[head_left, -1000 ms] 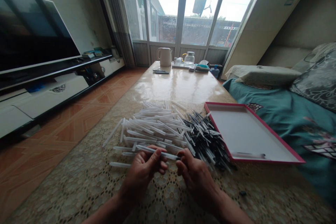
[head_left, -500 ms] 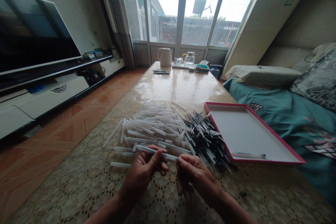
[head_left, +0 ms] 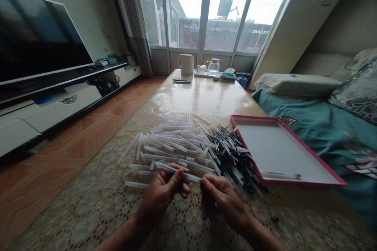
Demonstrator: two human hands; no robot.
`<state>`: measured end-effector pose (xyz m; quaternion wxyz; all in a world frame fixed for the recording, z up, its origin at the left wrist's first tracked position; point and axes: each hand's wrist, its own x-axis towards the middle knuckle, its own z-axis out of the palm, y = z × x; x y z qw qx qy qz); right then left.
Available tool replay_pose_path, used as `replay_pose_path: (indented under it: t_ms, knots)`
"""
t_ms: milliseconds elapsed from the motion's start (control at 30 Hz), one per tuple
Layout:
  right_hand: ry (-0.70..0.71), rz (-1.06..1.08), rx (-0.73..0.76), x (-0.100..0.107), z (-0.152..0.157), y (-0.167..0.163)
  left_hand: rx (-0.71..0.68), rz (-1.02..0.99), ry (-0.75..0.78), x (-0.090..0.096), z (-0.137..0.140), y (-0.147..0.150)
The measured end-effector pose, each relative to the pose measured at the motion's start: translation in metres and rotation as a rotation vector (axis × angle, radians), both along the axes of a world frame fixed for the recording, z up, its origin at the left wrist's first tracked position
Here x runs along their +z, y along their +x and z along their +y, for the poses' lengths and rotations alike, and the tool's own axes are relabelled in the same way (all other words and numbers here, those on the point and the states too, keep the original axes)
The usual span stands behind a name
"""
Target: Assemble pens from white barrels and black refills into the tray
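Observation:
My left hand [head_left: 166, 184] grips a translucent white pen barrel [head_left: 178, 171] between thumb and fingers, tilted slightly down to the right. At the barrel's right end, my right hand [head_left: 218, 192] is closed in a pinch, its fingertips covering that end. Whether a refill is in the barrel cannot be made out. Just beyond the hands lies a heap of similar white pen barrels [head_left: 173, 137]. To its right is a pile of thin black-and-clear pen refills [head_left: 232, 153], touching the heap. A shallow pink-rimmed box lid [head_left: 306, 151] holds one blurred, dark-tipped pen [head_left: 281, 175].
Under everything is a long table with a patterned cover [head_left: 97, 204]. A small black piece [head_left: 274, 218] lies near its right front. At the far end stand a kettle [head_left: 186, 64], a glass jug [head_left: 213, 66] and a tissue pack [head_left: 228, 74]. A sofa [head_left: 273, 104] borders the right side.
The view has shifted very slightly, so everything sits a little further right. Both hands keep the same hold on the pen barrel.

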<state>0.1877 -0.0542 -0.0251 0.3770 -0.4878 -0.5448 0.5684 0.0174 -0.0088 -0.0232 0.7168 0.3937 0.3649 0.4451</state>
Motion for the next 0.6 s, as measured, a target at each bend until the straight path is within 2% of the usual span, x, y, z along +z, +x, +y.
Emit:
replay_pose_path:
  t_ms: [67, 100, 300, 467, 600]
  knots:
    - [-0.067, 0.069, 0.020, -0.001, 0.002, 0.000, -0.014, 0.018, 0.022, 0.000, 0.000, -0.001]
    - [-0.037, 0.040, 0.011, -0.001, 0.002, 0.001, -0.026, 0.026, 0.032, 0.000, 0.000, -0.001]
    - [0.497, -0.485, -0.118, 0.004, 0.001, 0.009, -0.074, 0.075, 0.092, -0.001, -0.001, 0.000]
    - [0.588, -0.536, -0.024, -0.008, 0.005, 0.010, -0.164, 0.164, 0.162, -0.006, -0.005, 0.005]
    - [0.641, -0.549, -0.030, -0.013, 0.008, 0.010, -0.050, 0.303, 0.245, 0.002, 0.000, -0.003]
